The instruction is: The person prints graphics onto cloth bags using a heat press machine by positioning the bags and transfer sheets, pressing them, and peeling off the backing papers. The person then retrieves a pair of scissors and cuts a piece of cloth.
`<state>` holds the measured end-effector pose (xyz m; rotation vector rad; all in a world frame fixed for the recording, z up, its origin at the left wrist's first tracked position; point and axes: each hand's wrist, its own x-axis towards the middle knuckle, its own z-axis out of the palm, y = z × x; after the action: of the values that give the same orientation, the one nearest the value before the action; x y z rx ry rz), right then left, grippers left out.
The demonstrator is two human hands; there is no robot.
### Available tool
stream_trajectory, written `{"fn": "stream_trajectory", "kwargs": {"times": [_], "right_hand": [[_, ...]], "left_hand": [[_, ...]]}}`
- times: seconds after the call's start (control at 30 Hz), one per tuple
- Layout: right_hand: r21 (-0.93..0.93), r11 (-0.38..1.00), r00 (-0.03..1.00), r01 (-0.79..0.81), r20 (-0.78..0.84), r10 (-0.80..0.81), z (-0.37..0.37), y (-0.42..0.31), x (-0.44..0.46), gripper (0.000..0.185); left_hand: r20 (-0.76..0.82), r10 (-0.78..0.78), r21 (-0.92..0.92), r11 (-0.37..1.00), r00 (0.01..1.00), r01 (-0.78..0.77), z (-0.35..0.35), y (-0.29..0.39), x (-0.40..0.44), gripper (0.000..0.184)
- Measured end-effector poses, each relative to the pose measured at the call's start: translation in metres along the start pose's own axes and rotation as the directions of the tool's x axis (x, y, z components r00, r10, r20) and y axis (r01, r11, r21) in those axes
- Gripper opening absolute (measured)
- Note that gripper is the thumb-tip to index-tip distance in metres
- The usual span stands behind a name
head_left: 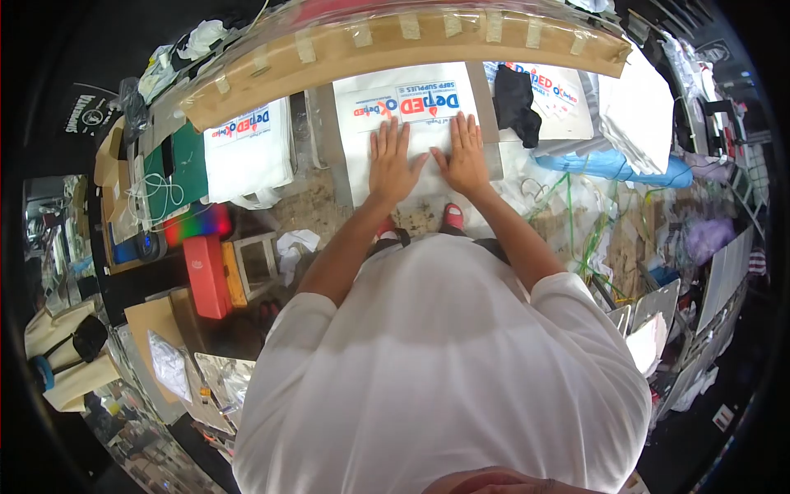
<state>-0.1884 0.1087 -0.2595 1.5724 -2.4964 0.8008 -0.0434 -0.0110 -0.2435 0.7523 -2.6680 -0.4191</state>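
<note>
A white printed piece (395, 86) with blue and red "DepED" lettering lies flat on a grey-brown board (484, 107) in front of me; whether it is a bag or a cloth sheet I cannot tell. My left hand (393, 165) rests on its lower part, palm down and fingers stretched out. Beside it, my right hand (463, 156) lies flat near the right edge, fingers also straight, just under the lettering. Neither hand grips anything. The lettering faces away from me, upside down in places.
A long brown taped cardboard piece (395, 49) spans above the board. Stacked printed white pieces (247, 160) lie on the left, more (559, 107) on the right with a black cloth (517, 107). A red box (206, 276) stands lower left; green straps (571, 214) litter the right floor.
</note>
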Motion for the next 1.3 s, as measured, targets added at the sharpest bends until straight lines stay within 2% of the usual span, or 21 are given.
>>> {"fn": "stream_trajectory", "kwargs": {"times": [0.13, 0.2, 0.23, 0.27, 0.3, 0.33, 0.37, 0.4, 0.43, 0.5, 0.53, 0.63, 0.7, 0.8, 0.97, 1.07, 1.13, 1.17, 1.23, 1.3], "right_hand": [[-0.009, 1.000, 0.999, -0.004, 0.033, 0.004, -0.001, 0.000, 0.002, 0.078], [-0.073, 0.997, 1.000, 0.003, 0.010, -0.002, -0.007, 0.000, 0.002, 0.080], [-0.076, 0.997, 1.000, 0.004, 0.007, -0.003, -0.033, -0.005, 0.010, 0.080], [-0.042, 0.997, 0.850, 0.063, 0.526, -0.032, -0.089, -0.021, 0.026, 0.074], [0.015, 0.996, 0.453, 0.091, 0.890, -0.054, -0.154, -0.038, 0.045, 0.068], [0.147, 0.954, 0.353, 0.262, 0.905, -0.236, -0.229, -0.057, 0.063, 0.044], [0.302, 0.944, 0.276, 0.136, 0.903, -0.328, -0.298, -0.086, 0.090, 0.025], [0.582, 0.796, 0.411, 0.165, 0.693, -0.592, -0.356, -0.097, 0.108, 0.018], [0.667, 0.674, 0.520, 0.317, 0.472, -0.712, -0.397, -0.109, 0.119, 0.018], [0.498, 0.596, 0.598, 0.630, 0.177, -0.781, -0.438, -0.136, 0.136, 0.017], [0.365, 0.587, 0.590, 0.723, 0.115, -0.799, -0.446, -0.151, 0.148, 0.017], [0.063, 0.560, 0.552, 0.826, 0.112, -0.826, -0.431, -0.191, 0.185, 0.016], [-0.012, 0.550, 0.542, 0.835, 0.182, -0.820, -0.414, -0.205, 0.201, 0.015], [-0.052, 0.541, 0.535, 0.840, 0.253, -0.806, -0.394, -0.215, 0.214, 0.014], [-0.071, 0.545, 0.545, 0.835, 0.243, -0.803, -0.386, -0.219, 0.214, 0.013], [-0.087, 0.545, 0.549, 0.834, 0.225, -0.805, -0.385, -0.221, 0.213, 0.012], [-0.101, 0.544, 0.552, 0.833, 0.209, -0.807, -0.384, -0.223, 0.212, 0.012], [-0.112, 0.541, 0.553, 0.833, 0.192, -0.811, -0.384, -0.224, 0.210, 0.011], [-0.122, 0.544, 0.557, 0.830, 0.132, -0.820, -0.385, -0.225, 0.207, 0.011], [-0.129, 0.551, 0.558, 0.824, 0.017, -0.830, -0.386, -0.221, 0.196, 0.011]], "left_hand": [[0.005, 0.005, 0.002, 1.000, 1.000, -0.005, -0.001, 0.000, 0.000, 0.073], [0.010, 0.006, 0.010, 1.000, 1.000, -0.006, -0.002, -0.001, 0.000, 0.073], [0.016, 0.007, 0.018, 1.000, 1.000, -0.007, -0.002, -0.001, 0.001, 0.073], [0.013, 0.010, 0.016, 1.000, 1.000, -0.010, -0.001, -0.001, 0.001, 0.073], [0.004, 0.014, 0.022, 1.000, 1.000, -0.014, 0.000, -0.002, 0.001, 0.072], [-0.006, 0.019, 0.027, 0.999, 1.000, -0.019, 0.001, -0.001, 0.001, 0.072], [-0.006, 0.029, 0.020, 0.999, 1.000, -0.028, 0.002, -0.001, -0.001, 0.072], [-0.004, 0.026, 0.004, 1.000, 1.000, -0.026, 0.003, -0.002, -0.001, 0.072], [-0.006, 0.021, -0.008, 1.000, 1.000, -0.021, 0.003, -0.002, 0.001, 0.072], [-0.010, 0.027, -0.002, 1.000, 1.000, -0.027, 0.005, -0.001, -0.001, 0.071], [-0.014, 0.028, 0.008, 1.000, 1.000, -0.028, 0.004, -0.003, 0.001, 0.071], [-0.012, 0.034, 0.028, 0.999, 0.999, -0.033, 0.004, -0.002, 0.002, 0.071], [-0.007, 0.031, 0.021, 0.999, 0.999, -0.031, 0.005, -0.002, 0.001, 0.072], [0.010, 0.023, 0.023, 0.999, 1.000, -0.023, 0.001, -0.001, 0.003, 0.073], [0.017, 0.008, 0.024, 1.000, 1.000, -0.008, -0.001, -0.001, 0.009, 0.072], [0.066, -0.014, -0.020, 1.000, 0.998, 0.015, -0.013, 0.004, 0.018, 0.074], [0.155, -0.059, -0.029, 0.998, 0.986, 0.064, -0.021, 0.009, 0.025, 0.075], [0.154, -0.060, -0.030, 0.997, 0.986, 0.065, -0.025, 0.013, 0.025, 0.075], [0.029, -0.136, -0.043, 0.990, 0.990, 0.137, -0.038, 0.028, 0.020, 0.073], [0.292, -0.179, -0.235, 0.939, 0.939, 0.252, -0.080, 0.062, 0.002, 0.072]]}}
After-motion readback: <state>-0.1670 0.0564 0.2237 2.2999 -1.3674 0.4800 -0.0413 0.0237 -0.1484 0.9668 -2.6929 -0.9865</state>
